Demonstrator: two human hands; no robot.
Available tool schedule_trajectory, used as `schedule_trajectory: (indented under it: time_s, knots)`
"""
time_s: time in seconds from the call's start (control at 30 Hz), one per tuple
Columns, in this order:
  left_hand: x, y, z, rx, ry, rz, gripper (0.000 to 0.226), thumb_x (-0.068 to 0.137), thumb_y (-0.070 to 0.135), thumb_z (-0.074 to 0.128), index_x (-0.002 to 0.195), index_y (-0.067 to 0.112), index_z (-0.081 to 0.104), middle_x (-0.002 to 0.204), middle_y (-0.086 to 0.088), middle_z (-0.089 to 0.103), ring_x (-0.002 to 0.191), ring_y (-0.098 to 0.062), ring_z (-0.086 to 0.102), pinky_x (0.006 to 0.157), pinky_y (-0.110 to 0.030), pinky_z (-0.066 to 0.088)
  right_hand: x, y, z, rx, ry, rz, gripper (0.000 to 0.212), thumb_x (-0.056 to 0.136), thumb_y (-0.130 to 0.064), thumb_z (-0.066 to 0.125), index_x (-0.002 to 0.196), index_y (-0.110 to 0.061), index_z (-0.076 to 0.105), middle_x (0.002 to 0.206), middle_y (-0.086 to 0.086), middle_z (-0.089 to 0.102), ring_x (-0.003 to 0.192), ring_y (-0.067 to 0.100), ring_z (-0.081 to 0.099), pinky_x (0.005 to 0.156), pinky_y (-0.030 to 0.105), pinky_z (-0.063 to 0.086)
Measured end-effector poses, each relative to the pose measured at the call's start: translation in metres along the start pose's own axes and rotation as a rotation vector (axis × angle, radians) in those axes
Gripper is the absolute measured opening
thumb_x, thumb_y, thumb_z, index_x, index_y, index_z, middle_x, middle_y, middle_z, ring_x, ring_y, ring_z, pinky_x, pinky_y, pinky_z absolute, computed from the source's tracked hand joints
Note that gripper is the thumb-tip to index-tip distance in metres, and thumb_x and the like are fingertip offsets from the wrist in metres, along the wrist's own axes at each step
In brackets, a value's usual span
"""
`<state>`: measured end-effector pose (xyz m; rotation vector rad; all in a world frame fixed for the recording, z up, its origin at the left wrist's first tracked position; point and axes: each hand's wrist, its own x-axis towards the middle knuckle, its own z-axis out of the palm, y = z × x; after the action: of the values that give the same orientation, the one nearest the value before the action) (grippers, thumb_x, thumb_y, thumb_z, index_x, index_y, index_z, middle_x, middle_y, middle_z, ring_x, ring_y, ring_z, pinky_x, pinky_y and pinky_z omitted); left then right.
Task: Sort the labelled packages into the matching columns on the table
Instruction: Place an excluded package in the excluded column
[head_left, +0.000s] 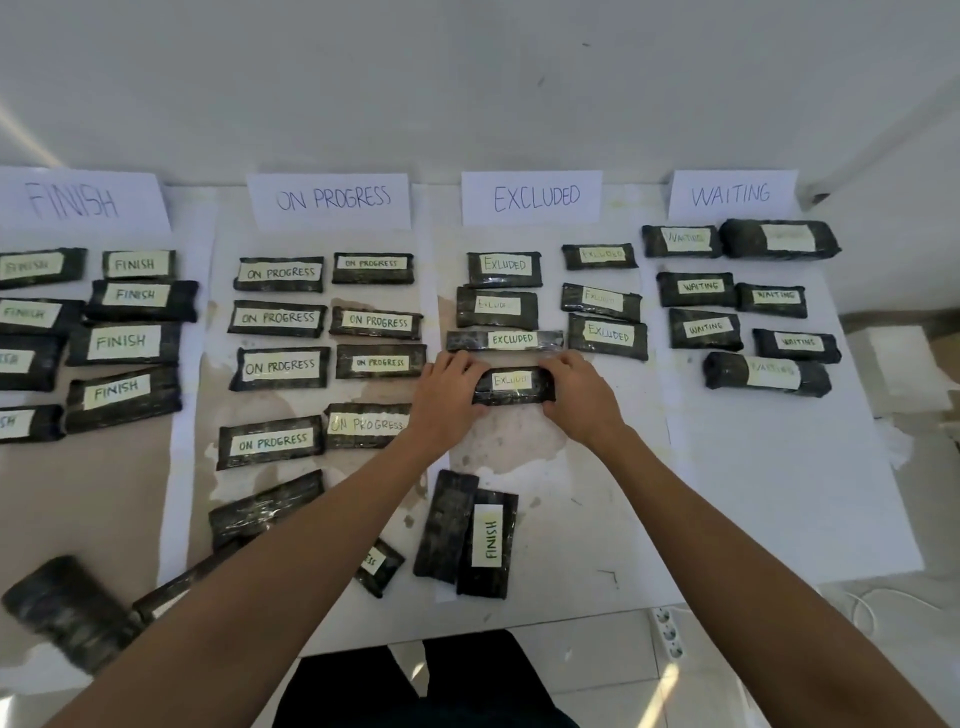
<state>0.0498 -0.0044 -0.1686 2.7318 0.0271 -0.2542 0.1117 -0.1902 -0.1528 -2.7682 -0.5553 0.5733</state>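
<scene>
Desk (753, 493), four paper signs along the far edge: FINISH sign (78, 200), ON PROGRESS sign (332, 200), EXCLUDED sign (532, 197), WAITING sign (732, 195).

- FINISH column: two rows of dark wrapped packages; the left row is cut off by the frame edge.
- ON PROGRESS column: eight packages, two rows of four.
- EXCLUDED column: three packages in the left row, three in the right.
- WAITING column: seven packages, loosely paired.

Held package (511, 387), label EXCLUDED, sits in the EXCLUDED column's left row, just below the slim third one. Left hand (447, 395) grips its left end, right hand (576, 395) its right end, fingers curled over the far edge. Cannot tell whether it is fully set down.

Near edge, unsorted: FINISH package (488, 543) lying lengthwise, touching an unlabelled package (447, 525) on its left. More dark packages lie further left, partly hidden by the left forearm.
</scene>
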Motion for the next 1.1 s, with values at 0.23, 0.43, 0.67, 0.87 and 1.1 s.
schedule_trajectory:
  time_s: [0.23, 0.43, 0.67, 0.87, 1.1]
  knots:
    - [-0.011, 0.004, -0.001, -0.056, 0.093, -0.018, 0.05, 0.079, 0.028, 0.067, 0.125, 0.016, 0.051, 0.126, -0.009, 0.048, 0.116, -0.028, 0.04, 0.1, -0.042, 0.036, -0.01, 0.001, 0.003, -0.017, 0.017, -0.009, 0.064, 0.078, -0.016, 0.069, 0.137, -0.018, 0.044, 0.127, 0.011, 0.043, 0.109, 0.029, 0.048, 0.089, 0.039, 0.048]
    - [-0.09, 0.025, 0.002, -0.132, 0.072, -0.25, 0.054, 0.079, 0.041, 0.061, 0.124, 0.015, 0.047, 0.114, -0.009, 0.044, 0.104, -0.021, 0.042, 0.091, -0.031, 0.039, -0.049, -0.023, 0.007, 0.018, 0.039, -0.004, 0.063, 0.083, -0.02, 0.065, 0.14, -0.013, 0.04, 0.133, 0.012, 0.039, 0.115, 0.029, 0.043, 0.095, 0.037, 0.044]
    - [-0.162, 0.033, 0.026, -0.08, -0.18, -0.403, 0.069, 0.077, 0.04, 0.063, 0.132, 0.014, 0.031, 0.124, -0.012, 0.038, 0.107, -0.03, 0.045, 0.085, -0.039, 0.045, -0.104, -0.043, 0.029, 0.081, 0.003, -0.025, 0.059, 0.085, -0.019, 0.061, 0.14, -0.015, 0.04, 0.132, 0.012, 0.039, 0.116, 0.029, 0.043, 0.094, 0.038, 0.045]
    - [-0.162, 0.024, 0.002, -0.807, -0.297, -0.445, 0.026, 0.085, 0.027, 0.052, 0.11, 0.021, 0.055, 0.093, -0.003, 0.053, 0.078, -0.018, 0.051, 0.066, -0.029, 0.046, -0.136, -0.047, 0.029, 0.19, -0.002, -0.091, 0.053, 0.085, -0.017, 0.062, 0.136, -0.016, 0.046, 0.128, 0.006, 0.044, 0.113, 0.024, 0.048, 0.092, 0.033, 0.046]
    - [-0.176, 0.014, -0.035, -1.563, -0.643, -0.6, 0.038, 0.086, 0.023, 0.032, 0.104, 0.004, 0.059, 0.082, -0.011, 0.065, 0.068, -0.02, 0.058, 0.06, -0.03, 0.04, -0.16, -0.072, 0.019, 0.224, -0.045, -0.409, 0.064, 0.079, -0.011, 0.069, 0.136, -0.027, 0.046, 0.133, -0.006, 0.038, 0.119, 0.011, 0.046, 0.086, 0.024, 0.054]
